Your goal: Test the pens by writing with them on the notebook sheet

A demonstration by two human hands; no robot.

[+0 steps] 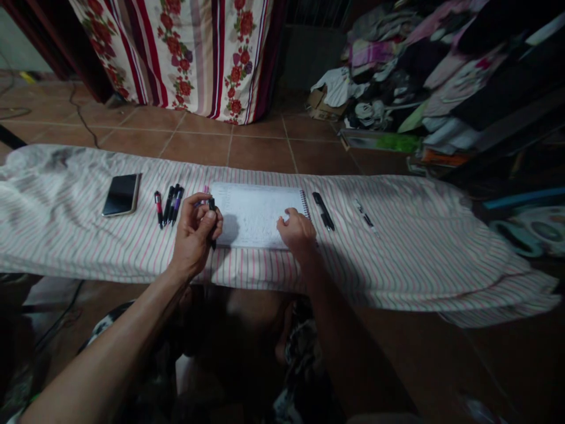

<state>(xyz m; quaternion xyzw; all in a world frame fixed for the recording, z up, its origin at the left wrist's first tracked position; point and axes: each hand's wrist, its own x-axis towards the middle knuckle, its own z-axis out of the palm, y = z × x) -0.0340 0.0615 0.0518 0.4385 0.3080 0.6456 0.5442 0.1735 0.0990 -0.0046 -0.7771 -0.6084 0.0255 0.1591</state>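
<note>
A white spiral notebook point(256, 213) lies open on a long board covered in striped cloth point(66, 235). My left hand point(194, 235) is closed round a black pen point(212, 207) at the notebook's left edge; a pink pen tip shows behind the fingers. My right hand point(296, 231) rests curled on the page's lower right part, and what it holds, if anything, is hidden. Several pens point(168, 206) lie in a row just left of my left hand.
A dark phone point(121, 194) lies on the cloth at the left. Two black pens point(323, 211) and a white pen point(364, 217) lie right of the notebook. Beyond the board are tiled floor, a floral sheet point(194, 53) and a heap of clothes point(419, 76).
</note>
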